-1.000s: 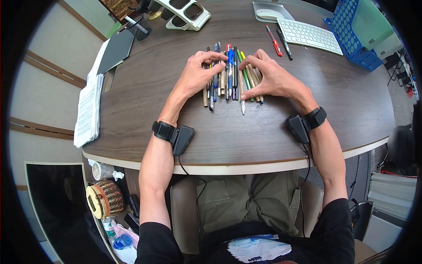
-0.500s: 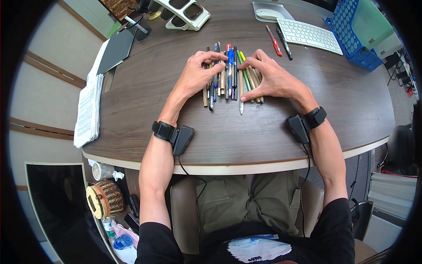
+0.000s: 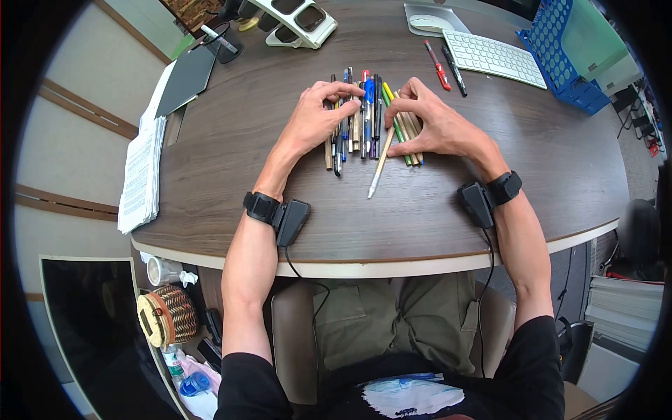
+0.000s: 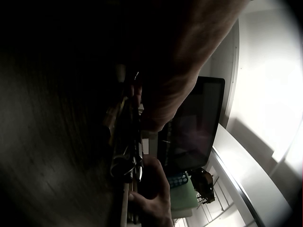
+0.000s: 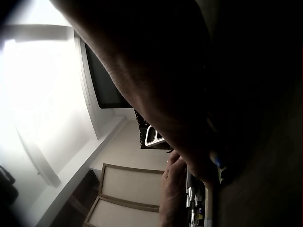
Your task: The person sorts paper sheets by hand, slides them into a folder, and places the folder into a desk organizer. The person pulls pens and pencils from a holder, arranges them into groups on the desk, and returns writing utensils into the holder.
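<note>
In the head view a row of pens and pencils (image 3: 367, 126) lies on the desk between both hands. My left hand (image 3: 320, 115) rests over its left part, thumb and forefinger near a blue-capped pen (image 3: 369, 89). My right hand (image 3: 437, 126) has curved fingers, with forefinger and thumb tips at a bare-wood pencil (image 3: 381, 164) with a whitish end. That pencil slants toward the person, out from the row. Green and wooden pencils (image 3: 408, 133) lie under the right hand's arch. Both wrist views are dark; the right one shows the pencil (image 5: 209, 203) below the hand.
A red pen (image 3: 437, 66) and a black pen (image 3: 454, 70) lie beyond the right hand, near a keyboard (image 3: 493, 57) and a mouse (image 3: 430, 24). To the left is a paper stack (image 3: 142, 178). A blue file rack (image 3: 560, 56) stands at the back right.
The bare-wood pencil has slid toward the person and turned, its whitish end swinging left. The right hand's fingertips have shifted slightly; the left hand stays in place.
</note>
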Motion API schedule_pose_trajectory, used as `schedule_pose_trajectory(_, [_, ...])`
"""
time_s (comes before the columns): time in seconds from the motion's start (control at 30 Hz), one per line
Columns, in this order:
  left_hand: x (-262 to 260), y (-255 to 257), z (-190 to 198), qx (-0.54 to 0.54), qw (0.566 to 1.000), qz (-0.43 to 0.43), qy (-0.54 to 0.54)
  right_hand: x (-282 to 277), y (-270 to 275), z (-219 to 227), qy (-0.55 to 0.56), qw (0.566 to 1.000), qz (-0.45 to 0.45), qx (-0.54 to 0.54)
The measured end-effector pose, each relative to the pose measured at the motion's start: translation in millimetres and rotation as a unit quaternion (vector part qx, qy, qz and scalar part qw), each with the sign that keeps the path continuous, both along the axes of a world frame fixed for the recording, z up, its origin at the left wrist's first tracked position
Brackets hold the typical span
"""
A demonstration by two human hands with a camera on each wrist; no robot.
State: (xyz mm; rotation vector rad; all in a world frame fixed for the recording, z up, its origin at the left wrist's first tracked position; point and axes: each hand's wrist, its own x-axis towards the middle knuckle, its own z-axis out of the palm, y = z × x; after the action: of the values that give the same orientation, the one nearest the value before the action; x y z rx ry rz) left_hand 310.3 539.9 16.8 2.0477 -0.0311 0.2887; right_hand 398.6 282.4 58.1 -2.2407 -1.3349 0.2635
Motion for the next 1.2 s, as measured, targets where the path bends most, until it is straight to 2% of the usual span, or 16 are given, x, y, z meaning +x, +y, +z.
schedule_pose_trajectory(0.23, [0, 1, 0, 0.010, 1.000, 0.004, -0.001, 2, -4, 6, 0.000, 1.000, 0.028, 0.003])
schedule_pose_trajectory(0.33, [0, 1, -1, 0.012, 1.000, 0.008, -0.001, 6, -6, 7, 0.045, 0.998, 0.045, 0.003])
schedule_pose_trajectory(0.4, [1, 2, -3, 0.015, 1.000, 0.012, -0.001, 10, -8, 8, 0.093, 0.994, 0.052, 0.029])
schedule_pose_trajectory(0.53, [3, 4, -8, 0.026, 1.000, 0.008, -0.006, 21, -10, 3, 0.100, 0.989, 0.056, 0.095])
schedule_pose_trajectory(0.6, [3, 4, -8, 0.029, 1.000, 0.008, -0.008, 20, -9, 7, 0.279, 0.948, -0.040, 0.148])
schedule_pose_trajectory(0.67, [2, 4, -8, 0.029, 0.999, 0.013, 0.001, 21, -9, 7, 0.256, 0.948, -0.070, 0.174])
schedule_pose_trajectory(0.73, [2, 4, -8, 0.033, 0.999, 0.013, -0.002, 31, -8, -1, 0.200, 0.942, -0.148, 0.223])
schedule_pose_trajectory(0.77, [2, 4, -8, 0.036, 0.999, 0.013, -0.005, 36, -8, -6, 0.188, 0.939, -0.159, 0.242])
schedule_pose_trajectory(0.9, [2, 4, -8, 0.028, 1.000, 0.011, -0.003, 48, -14, -13, 0.185, 0.929, -0.200, 0.252])
schedule_pose_trajectory(0.97, [2, 4, -7, 0.030, 0.999, 0.015, 0.006, 48, -15, -14, 0.180, 0.923, -0.249, 0.231])
schedule_pose_trajectory(1.1, [1, 3, -7, 0.036, 0.999, 0.014, 0.006, 47, -13, -17, 0.189, 0.915, -0.248, 0.257])
schedule_pose_trajectory(1.2, [1, 3, -5, 0.039, 0.999, 0.011, 0.005, 44, -11, -14, 0.169, 0.934, -0.217, 0.230])
